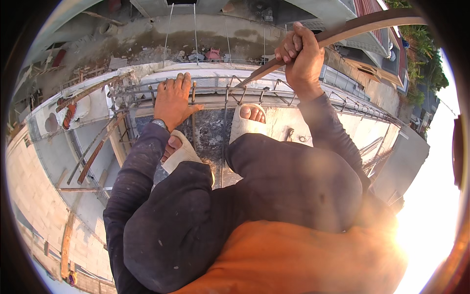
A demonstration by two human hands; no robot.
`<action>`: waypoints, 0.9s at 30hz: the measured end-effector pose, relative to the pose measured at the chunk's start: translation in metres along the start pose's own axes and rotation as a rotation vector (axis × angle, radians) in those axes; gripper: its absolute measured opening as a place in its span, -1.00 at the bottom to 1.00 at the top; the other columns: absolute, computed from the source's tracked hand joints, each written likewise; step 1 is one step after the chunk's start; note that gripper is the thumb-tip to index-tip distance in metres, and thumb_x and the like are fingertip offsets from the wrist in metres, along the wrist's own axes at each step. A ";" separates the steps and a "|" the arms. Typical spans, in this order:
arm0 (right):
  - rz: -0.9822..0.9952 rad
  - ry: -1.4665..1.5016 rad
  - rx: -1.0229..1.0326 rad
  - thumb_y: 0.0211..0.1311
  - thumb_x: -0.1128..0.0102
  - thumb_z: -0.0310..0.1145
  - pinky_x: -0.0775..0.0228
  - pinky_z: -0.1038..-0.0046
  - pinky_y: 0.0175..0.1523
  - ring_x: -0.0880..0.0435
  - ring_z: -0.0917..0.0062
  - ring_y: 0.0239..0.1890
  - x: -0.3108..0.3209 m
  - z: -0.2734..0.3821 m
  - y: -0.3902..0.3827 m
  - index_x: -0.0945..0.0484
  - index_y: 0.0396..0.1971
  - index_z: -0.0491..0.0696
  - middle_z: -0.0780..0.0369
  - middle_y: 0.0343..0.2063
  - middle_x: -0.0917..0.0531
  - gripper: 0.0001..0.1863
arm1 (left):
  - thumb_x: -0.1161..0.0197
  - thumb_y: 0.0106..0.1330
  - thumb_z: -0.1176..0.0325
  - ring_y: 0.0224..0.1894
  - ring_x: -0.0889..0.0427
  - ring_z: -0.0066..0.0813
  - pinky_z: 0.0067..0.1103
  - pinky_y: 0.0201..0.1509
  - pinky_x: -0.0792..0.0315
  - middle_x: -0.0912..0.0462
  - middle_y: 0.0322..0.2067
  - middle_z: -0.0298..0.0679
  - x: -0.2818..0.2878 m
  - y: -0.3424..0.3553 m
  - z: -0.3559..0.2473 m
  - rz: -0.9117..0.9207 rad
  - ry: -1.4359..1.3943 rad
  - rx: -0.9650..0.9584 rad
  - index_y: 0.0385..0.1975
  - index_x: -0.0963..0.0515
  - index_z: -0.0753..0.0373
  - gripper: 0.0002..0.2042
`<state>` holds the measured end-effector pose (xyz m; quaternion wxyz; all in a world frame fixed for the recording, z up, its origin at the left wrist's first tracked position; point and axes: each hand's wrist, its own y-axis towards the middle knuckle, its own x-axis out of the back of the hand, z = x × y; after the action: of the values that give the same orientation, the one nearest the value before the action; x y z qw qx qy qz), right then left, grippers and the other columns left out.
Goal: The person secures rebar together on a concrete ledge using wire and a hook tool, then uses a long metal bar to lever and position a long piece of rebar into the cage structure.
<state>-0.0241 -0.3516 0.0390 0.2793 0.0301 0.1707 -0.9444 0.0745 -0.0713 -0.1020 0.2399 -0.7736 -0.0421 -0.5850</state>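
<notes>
My left hand [175,102] rests with its fingers stretched out on the rebar cage [213,92], thumb apart, beside an upright rusty rod [194,98]. Higher and to the right, my right hand [302,58] is closed around a long brown bar [364,25]. The bar slants down leftward, and its lower end meets the cage's rods near an upright bar. It looks curved in this view; I cannot tell whether it is wood or metal. My sandalled feet stand just behind the cage, the right foot [252,115] close to its rods.
I squat high up on a narrow ledge. Beyond the cage lies a lower level with rubble and a pink chair [213,53]. Leaning rusty rods [93,159] and a wooden post [67,245] are at left. Buildings and trees stand at right, with strong sun glare.
</notes>
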 end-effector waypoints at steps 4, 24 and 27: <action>0.122 0.112 0.226 0.55 -0.01 -0.06 -0.18 0.47 -0.58 -0.16 0.61 -0.78 -0.012 0.061 0.027 -0.21 -0.66 0.13 0.41 -0.79 -0.18 -0.50 | -0.41 0.16 -0.31 0.30 -0.44 -0.10 -0.19 0.38 -0.26 -0.41 0.35 -0.09 0.005 0.001 -0.004 0.095 -0.060 0.019 0.53 -0.12 0.28 0.07; 0.262 -0.242 0.300 0.35 -0.02 0.46 -0.34 0.49 -0.56 -0.30 0.68 -0.73 -0.032 0.114 0.061 -0.45 -0.25 0.02 0.40 -0.68 -0.33 -0.31 | -0.45 0.13 -0.25 0.37 -0.34 -0.12 -0.04 0.54 -0.05 -0.34 0.40 -0.15 -0.003 0.001 -0.002 0.033 -0.084 0.005 0.54 -0.11 0.19 0.06; 0.335 -0.348 0.283 0.50 0.07 0.26 -0.32 0.51 -0.54 -0.30 0.69 -0.70 0.011 0.141 0.043 -0.48 -0.23 -0.02 0.36 -0.59 -0.42 -0.44 | -0.45 0.12 -0.23 0.38 -0.33 -0.12 -0.05 0.53 -0.06 -0.35 0.38 -0.15 -0.004 0.002 -0.004 0.030 -0.093 0.001 0.52 -0.16 0.18 0.03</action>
<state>-0.0053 -0.4391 0.1572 0.4495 -0.0662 -0.0206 -0.8906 0.0705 -0.0734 -0.1057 0.2467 -0.8003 -0.0420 -0.5449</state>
